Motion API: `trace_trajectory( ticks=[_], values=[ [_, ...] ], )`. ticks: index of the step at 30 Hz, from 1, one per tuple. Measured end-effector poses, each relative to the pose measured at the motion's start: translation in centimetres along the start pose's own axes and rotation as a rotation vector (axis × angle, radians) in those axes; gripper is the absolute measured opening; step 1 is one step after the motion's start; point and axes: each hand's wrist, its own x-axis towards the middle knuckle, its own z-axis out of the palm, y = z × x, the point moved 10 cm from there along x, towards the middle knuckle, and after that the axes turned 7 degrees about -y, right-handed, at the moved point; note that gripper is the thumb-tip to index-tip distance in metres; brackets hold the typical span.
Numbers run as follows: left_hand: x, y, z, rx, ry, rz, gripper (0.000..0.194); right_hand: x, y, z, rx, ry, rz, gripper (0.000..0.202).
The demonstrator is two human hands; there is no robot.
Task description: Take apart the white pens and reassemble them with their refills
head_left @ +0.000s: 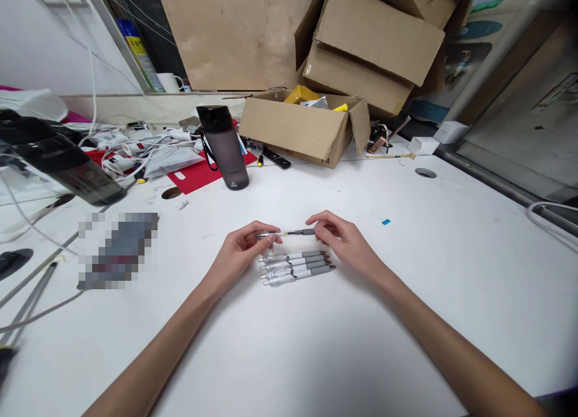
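Observation:
My left hand [244, 243] pinches the clear end of a pen [294, 232], held level just above the white desk [289, 351]. At the pen's other end, the fingers of my right hand [342, 238] close round the grey grip. Between the hands its middle shows, with a thin dark stretch. The tip is hidden behind my right fingers. Just below, on the desk, several white pens [298, 270] with grey grips and clear ends lie side by side, grips pointing right.
A grey bottle [226, 152] stands behind my left hand, by a red folder [194, 175]. An open cardboard box [293, 131] stands at the back. Another bottle [67, 164], cables and a pixelated object [121, 248] occupy the left. A small blue piece [386, 222] lies right.

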Motion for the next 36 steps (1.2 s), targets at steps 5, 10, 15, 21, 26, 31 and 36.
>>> trace_trajectory(
  ticks=[5, 10, 15, 21, 26, 31, 36],
  values=[
    [0.1, -0.2, 0.0, -0.007, -0.003, 0.014, 0.025, 0.1, -0.4, 0.5, 0.051, -0.061, -0.017, 0.026],
    [0.0, 0.3, 0.1, 0.050, -0.003, 0.054, 0.022, -0.2, 0.6, 1.3, 0.185, -0.168, 0.112, 0.031],
    [-0.5, 1.6, 0.2, 0.099, -0.015, 0.089, 0.020, -0.5, 1.3, 1.8, 0.333, -0.251, 0.197, 0.030],
    [-0.9, 2.4, 0.1, 0.075, 0.028, 0.111, 0.018, -1.2, 1.1, 3.1, 0.466, -0.383, 0.227, 0.032],
    [-0.6, 1.2, -0.2, -0.218, 0.101, 0.118, 0.022, -2.0, -1.7, 5.6, 0.399, -0.553, 0.097, 0.034],
    [-0.2, 1.0, 0.7, -0.514, 0.054, 0.083, 0.030, -1.4, -2.5, 5.3, 0.173, -0.357, -0.013, 0.023],
    [-0.5, 1.3, 2.7, -0.574, -0.069, -0.007, 0.039, -1.0, -2.5, 3.5, 0.079, -0.103, -0.080, 0.021]
  ],
)
